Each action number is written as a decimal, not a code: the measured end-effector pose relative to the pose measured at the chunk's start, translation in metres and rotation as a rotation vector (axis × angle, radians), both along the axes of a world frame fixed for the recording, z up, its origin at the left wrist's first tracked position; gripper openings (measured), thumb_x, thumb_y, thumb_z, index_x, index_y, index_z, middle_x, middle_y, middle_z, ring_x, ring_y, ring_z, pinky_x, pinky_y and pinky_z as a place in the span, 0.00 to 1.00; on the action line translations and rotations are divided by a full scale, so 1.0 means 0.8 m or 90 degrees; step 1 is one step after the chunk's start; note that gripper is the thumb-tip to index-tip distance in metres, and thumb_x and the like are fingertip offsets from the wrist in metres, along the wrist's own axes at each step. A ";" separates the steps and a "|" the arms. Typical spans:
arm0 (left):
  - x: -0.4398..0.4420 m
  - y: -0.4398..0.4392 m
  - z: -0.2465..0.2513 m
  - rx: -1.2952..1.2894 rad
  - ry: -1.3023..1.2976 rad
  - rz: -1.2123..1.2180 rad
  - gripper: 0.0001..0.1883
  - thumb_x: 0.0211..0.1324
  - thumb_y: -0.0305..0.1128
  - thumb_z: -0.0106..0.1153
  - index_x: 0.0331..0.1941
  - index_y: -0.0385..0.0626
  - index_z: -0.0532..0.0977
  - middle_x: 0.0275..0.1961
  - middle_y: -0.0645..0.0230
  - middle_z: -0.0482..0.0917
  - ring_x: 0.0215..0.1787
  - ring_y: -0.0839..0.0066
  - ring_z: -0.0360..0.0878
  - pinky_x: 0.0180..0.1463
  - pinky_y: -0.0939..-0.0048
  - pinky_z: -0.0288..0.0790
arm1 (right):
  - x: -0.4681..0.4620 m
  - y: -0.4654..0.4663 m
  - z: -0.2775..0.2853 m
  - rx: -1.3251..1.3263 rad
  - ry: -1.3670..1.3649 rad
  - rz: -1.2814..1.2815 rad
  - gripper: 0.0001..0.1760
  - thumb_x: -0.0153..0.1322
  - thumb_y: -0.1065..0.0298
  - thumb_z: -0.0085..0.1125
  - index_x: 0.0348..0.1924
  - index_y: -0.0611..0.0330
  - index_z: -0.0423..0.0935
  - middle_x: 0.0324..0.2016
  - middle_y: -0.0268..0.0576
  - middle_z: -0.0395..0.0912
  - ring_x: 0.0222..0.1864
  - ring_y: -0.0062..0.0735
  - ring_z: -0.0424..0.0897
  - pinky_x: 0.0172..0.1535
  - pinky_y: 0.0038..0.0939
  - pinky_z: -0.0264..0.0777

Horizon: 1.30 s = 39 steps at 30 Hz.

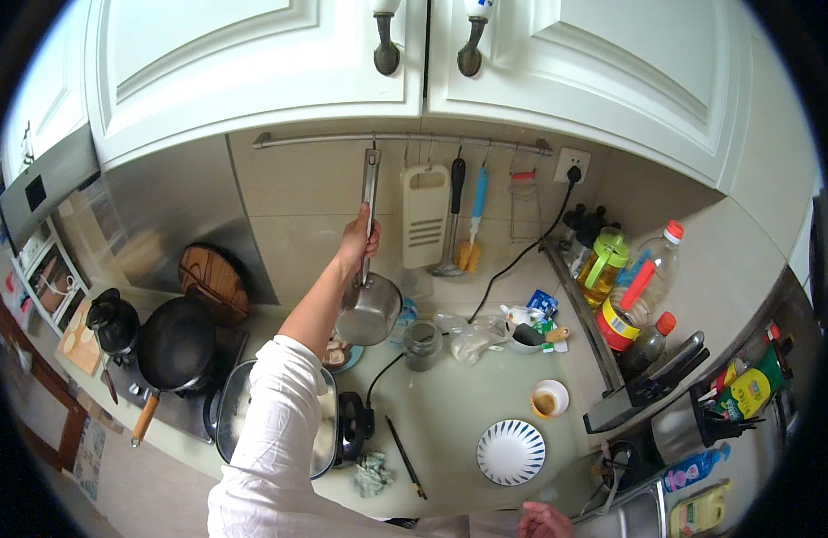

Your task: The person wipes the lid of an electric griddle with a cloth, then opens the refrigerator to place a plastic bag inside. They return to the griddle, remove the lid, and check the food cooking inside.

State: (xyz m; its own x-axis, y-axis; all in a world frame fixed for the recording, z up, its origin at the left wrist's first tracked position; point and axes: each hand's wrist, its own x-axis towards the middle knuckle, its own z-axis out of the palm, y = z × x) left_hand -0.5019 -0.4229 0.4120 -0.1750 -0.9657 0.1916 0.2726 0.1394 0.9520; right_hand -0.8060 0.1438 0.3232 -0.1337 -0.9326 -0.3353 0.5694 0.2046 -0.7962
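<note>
My left hand [358, 241] reaches up to the wall and grips the long metal handle of a small steel saucepan [368, 319]. The handle's top end is at a hook on the wall rail [414, 139], and the pan body hangs above the counter. Below it are a glass jar [424, 346] and, partly hidden by my arm, a plate with pale food pieces [340, 356]. Beneath my sleeve stands an electric pot [326, 430] with a glass lid. My right hand [545, 521] is at the bottom edge, partly cut off, its fingers loosely curled with nothing visible in them.
A grater [426, 215], ladle [457, 195] and blue-handled brush [480, 195] hang beside the saucepan. A black wok [178, 343] sits on the stove. On the counter are chopsticks [406, 457], a striped plate [511, 452], a small bowl [549, 398] and a crumpled cloth [371, 475].
</note>
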 end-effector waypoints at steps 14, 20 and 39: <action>0.007 0.002 -0.026 0.004 0.030 0.019 0.31 0.68 0.65 0.38 0.27 0.47 0.67 0.16 0.77 0.60 0.14 0.84 0.55 0.17 0.78 0.51 | 0.016 -0.043 0.001 0.026 -0.048 -0.053 0.16 0.76 0.61 0.54 0.52 0.63 0.78 0.30 0.36 0.79 0.31 0.23 0.76 0.33 0.22 0.68; 0.015 0.004 -0.014 0.003 0.025 0.064 0.31 0.68 0.65 0.39 0.28 0.46 0.68 0.17 0.77 0.61 0.13 0.84 0.55 0.16 0.78 0.51 | 0.015 -0.054 0.000 0.033 -0.074 -0.041 0.15 0.75 0.63 0.55 0.50 0.63 0.78 0.31 0.36 0.78 0.32 0.24 0.77 0.33 0.24 0.69; 0.004 0.004 0.004 -0.043 -0.029 0.006 0.30 0.69 0.63 0.39 0.26 0.48 0.67 0.16 0.78 0.61 0.13 0.84 0.55 0.16 0.79 0.51 | 0.014 -0.056 -0.042 -0.015 -0.180 -0.056 0.13 0.75 0.69 0.54 0.51 0.63 0.77 0.37 0.37 0.80 0.39 0.30 0.79 0.39 0.28 0.74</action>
